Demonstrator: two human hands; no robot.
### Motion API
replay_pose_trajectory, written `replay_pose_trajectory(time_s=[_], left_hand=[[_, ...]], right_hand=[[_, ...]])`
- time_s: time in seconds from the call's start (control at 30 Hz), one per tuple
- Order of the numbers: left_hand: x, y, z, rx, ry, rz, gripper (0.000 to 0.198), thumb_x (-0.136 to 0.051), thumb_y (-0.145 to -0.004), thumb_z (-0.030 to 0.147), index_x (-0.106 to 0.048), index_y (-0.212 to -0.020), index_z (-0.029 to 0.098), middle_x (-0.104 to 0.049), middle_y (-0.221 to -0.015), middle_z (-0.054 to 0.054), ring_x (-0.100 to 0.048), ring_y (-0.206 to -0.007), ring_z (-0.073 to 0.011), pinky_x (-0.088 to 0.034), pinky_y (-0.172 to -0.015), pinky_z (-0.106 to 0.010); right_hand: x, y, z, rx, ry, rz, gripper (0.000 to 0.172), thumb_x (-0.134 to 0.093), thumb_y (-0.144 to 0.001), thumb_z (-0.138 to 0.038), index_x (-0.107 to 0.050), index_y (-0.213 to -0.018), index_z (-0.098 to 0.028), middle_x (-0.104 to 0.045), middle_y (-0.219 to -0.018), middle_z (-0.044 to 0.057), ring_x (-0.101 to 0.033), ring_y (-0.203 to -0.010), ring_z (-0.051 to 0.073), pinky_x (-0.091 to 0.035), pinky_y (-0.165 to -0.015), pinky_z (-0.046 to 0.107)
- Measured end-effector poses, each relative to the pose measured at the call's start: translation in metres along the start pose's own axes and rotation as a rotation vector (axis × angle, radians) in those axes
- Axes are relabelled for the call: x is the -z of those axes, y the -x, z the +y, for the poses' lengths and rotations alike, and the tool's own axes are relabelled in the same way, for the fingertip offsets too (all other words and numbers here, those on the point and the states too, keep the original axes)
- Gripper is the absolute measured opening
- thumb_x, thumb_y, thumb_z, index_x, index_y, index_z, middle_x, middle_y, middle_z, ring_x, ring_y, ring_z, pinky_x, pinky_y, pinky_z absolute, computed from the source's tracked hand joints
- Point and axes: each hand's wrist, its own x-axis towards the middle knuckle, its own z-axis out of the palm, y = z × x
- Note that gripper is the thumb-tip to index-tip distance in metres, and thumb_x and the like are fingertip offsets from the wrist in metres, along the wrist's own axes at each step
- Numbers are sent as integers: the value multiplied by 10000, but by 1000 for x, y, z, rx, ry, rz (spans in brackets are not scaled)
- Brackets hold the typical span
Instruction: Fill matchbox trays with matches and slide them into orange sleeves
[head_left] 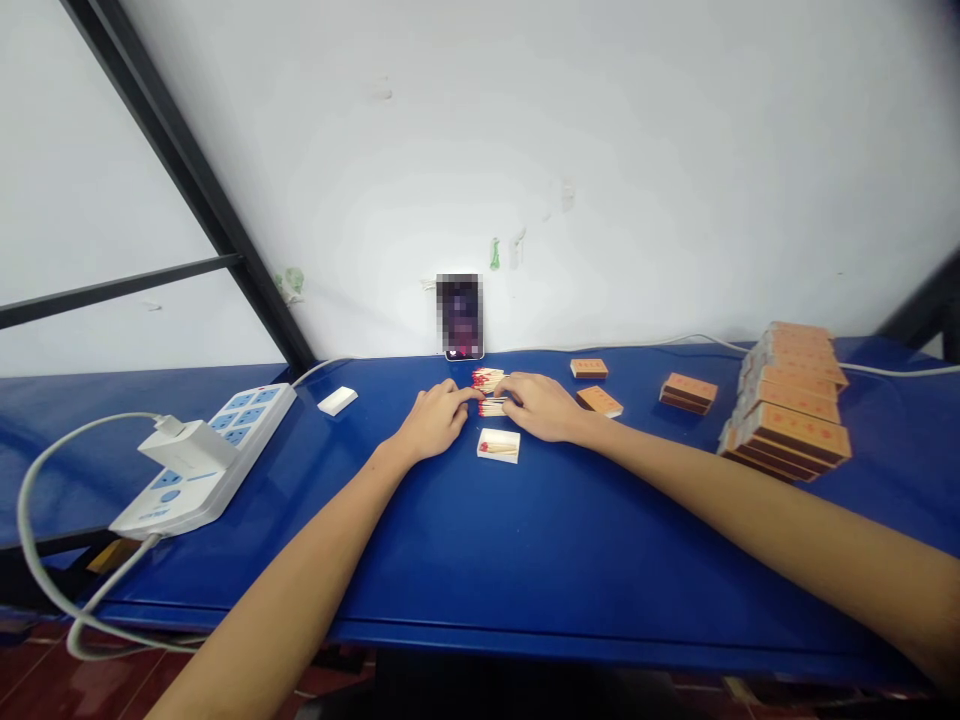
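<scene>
Two small piles of red-headed matches lie on the blue table, a far pile point(489, 379) and a near pile point(492, 407). My left hand point(436, 420) is at their left, its index finger stretched to the match heads and the thumb apart. From the right, my right hand point(541, 406) bends its fingers over the matchsticks, thumb and index finger closed around some of them; the fingertips are partly hidden. Just in front of both hands sits a white matchbox tray point(499, 457) with a few matches inside.
Orange matchboxes point(795, 405) are stacked at the right. Loose ones include a pair point(688, 392), a far box point(589, 368) and one by my right wrist point(600, 401). Left are a white tray point(337, 401) and a power strip point(255, 440). A phone point(463, 320) leans on the wall.
</scene>
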Motion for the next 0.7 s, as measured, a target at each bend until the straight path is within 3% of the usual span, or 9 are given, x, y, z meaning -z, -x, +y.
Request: replay_pose_trajectory(time_s=[0.23, 0.7], left_hand=[[0, 0, 0, -12, -3, 7, 393, -350, -985, 237, -597, -1286, 290, -547, -986, -54, -559, -953, -223, -427, -853, -376], [0, 0, 0, -6, -25, 2, 414, -345, -987, 241, -591, -1317, 273, -549, -1003, -67, -561, -944, -229, -434, -848, -379]], right_hand=[[1, -2, 1, -10, -40, 7, 237, -473, -895, -217, -685, -999, -200, -687, -969, 42, -583, -807, 166, -358, -708, 275], [-4, -7, 10, -44, -131, 25, 206, -522, -825, -133, -697, -923, -180, -622, -803, 6, -511, -699, 127, -345, -675, 244]])
